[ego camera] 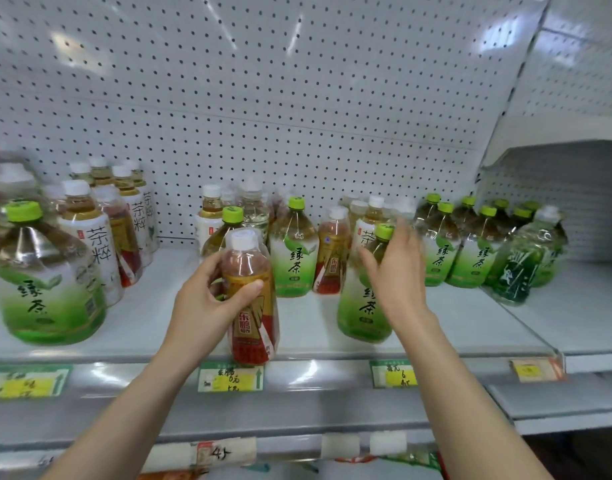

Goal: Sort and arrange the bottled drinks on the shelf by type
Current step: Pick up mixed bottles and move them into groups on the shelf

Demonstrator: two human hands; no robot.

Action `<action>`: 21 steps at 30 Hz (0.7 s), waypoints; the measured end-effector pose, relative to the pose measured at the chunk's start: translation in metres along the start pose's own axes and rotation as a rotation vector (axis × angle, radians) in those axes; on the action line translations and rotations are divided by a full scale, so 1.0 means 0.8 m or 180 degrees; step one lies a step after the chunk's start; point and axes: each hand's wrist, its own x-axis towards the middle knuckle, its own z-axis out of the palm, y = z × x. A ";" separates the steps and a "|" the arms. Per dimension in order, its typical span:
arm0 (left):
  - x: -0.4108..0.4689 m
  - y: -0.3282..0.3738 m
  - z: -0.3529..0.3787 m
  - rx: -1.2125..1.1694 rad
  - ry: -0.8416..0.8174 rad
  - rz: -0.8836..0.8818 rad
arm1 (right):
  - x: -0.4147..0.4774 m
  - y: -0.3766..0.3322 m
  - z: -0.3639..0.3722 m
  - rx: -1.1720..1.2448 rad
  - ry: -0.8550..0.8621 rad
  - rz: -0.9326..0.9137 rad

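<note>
Glossy red-gold bottle in left hand

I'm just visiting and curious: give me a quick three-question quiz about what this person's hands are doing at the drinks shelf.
1. True or false: the left hand grips a red bottle.
2. The green-tea bottle by the right hand has a cap that is: A white, B green, C red.
3. Fill in: the right hand's fingers are spread ____, gripping nothing.

Key: 1 true; 2 B; 3 open.
</note>
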 end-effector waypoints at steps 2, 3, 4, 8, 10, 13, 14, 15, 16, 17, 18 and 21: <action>-0.001 -0.001 -0.004 0.0038 0.0015 -0.0007 | -0.007 -0.027 0.005 -0.0020 0.0473 -0.0414; -0.002 -0.002 -0.008 0.0042 0.0027 -0.0024 | -0.007 -0.044 0.011 0.0104 0.0485 -0.0602; -0.002 -0.002 -0.011 0.0054 0.0037 -0.0043 | -0.004 -0.061 0.022 0.0280 0.0336 -0.0742; -0.005 -0.003 -0.029 0.0076 0.0141 -0.0083 | 0.042 -0.103 0.088 0.0640 -0.0655 -0.0433; -0.007 -0.002 -0.038 0.0082 0.0191 -0.0083 | 0.067 -0.108 0.116 0.0681 -0.0959 -0.0124; -0.009 -0.002 -0.052 0.0133 0.0244 -0.0117 | 0.080 -0.106 0.136 0.0696 -0.0996 0.0061; -0.010 -0.003 -0.056 0.0135 0.0275 -0.0138 | 0.078 -0.104 0.135 0.0670 -0.0936 0.0057; -0.011 -0.003 -0.060 0.0138 0.0305 -0.0151 | 0.072 -0.104 0.131 0.0629 -0.0868 0.0025; -0.011 -0.003 -0.063 0.0149 0.0330 -0.0157 | 0.067 -0.101 0.127 0.0574 -0.0815 -0.0029; -0.012 -0.003 -0.066 0.0167 0.0345 -0.0159 | 0.059 -0.099 0.120 0.0516 -0.0778 -0.0094; -0.012 -0.004 -0.068 0.0180 0.0356 -0.0158 | 0.051 -0.096 0.111 0.0465 -0.0757 -0.0153; -0.012 -0.004 -0.072 0.0204 0.0349 -0.0120 | 0.023 -0.088 0.075 0.0377 -0.0830 -0.0255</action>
